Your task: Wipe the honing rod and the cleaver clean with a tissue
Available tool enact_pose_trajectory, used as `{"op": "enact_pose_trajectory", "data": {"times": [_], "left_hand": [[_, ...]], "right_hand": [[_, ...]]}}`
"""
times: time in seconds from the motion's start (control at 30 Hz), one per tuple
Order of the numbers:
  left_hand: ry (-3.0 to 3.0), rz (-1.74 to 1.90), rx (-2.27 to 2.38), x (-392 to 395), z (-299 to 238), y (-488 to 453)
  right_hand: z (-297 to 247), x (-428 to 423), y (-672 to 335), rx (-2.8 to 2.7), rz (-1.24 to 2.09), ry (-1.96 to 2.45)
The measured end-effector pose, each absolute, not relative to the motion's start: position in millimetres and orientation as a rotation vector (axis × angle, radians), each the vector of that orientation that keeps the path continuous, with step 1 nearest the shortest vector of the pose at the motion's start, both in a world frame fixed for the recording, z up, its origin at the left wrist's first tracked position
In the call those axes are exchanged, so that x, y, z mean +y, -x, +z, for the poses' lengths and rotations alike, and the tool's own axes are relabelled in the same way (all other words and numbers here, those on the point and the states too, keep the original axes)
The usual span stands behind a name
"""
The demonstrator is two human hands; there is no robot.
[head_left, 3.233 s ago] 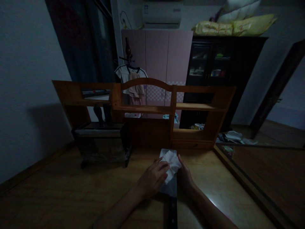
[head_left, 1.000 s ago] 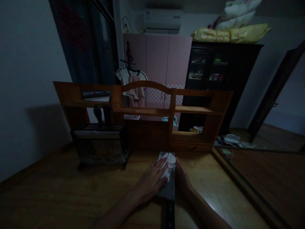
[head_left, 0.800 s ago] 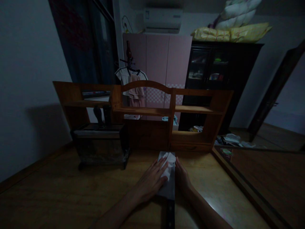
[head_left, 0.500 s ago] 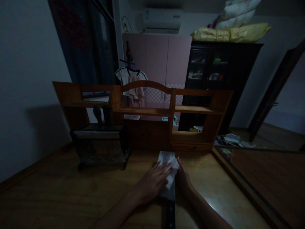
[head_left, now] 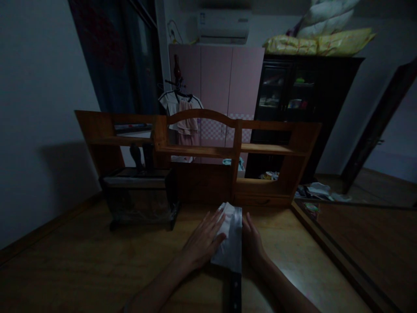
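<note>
A cleaver (head_left: 232, 250) lies on the wooden table, its broad metal blade pointing away from me and its black handle (head_left: 235, 291) toward me. Over the upper left part of the blade is a crumpled white cloth or tissue (head_left: 227, 217). My left hand (head_left: 205, 239) presses this cloth down, fingers extended across it and thumb lower on the blade side. Along the blade's right edge rests my right hand (head_left: 254, 241), fingers fairly straight, with no object visible in it. Whether its fingertips touch the blade is hard to tell in the dim light.
A dark knife block (head_left: 138, 198) with black handles (head_left: 136, 155) sticking up stands at the left. Behind the blade rises a wooden shelf unit (head_left: 202, 152) along the table's back. A raised wooden rim (head_left: 325, 243) borders the table's right side.
My left hand has slid the white cloth left across the blade, uncovering its right side. My right hand no longer meets the cloth. The cleaver appears slightly shifted or turned.
</note>
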State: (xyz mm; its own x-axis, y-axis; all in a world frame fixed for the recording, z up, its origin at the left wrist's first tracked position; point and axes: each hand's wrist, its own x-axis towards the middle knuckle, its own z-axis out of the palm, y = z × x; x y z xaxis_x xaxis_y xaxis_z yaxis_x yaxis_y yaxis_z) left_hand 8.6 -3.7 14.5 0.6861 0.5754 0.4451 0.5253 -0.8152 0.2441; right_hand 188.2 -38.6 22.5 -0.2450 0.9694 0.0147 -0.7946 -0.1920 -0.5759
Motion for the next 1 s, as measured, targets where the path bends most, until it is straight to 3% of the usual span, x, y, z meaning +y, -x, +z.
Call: {"op": "enact_pose_trajectory", "data": {"times": [0.63,1.0], "left_hand": [[-2.770,0.509,0.268,-33.9,52.3,-10.4],[-2.555,0.751,0.208,-32.4,42.8,-11.0]], "right_hand": [[19.6,-44.0,-189.1,-0.528,1.543,0.739],[13.4,-34.1,-197.7,-0.604,1.397,0.805]]}}
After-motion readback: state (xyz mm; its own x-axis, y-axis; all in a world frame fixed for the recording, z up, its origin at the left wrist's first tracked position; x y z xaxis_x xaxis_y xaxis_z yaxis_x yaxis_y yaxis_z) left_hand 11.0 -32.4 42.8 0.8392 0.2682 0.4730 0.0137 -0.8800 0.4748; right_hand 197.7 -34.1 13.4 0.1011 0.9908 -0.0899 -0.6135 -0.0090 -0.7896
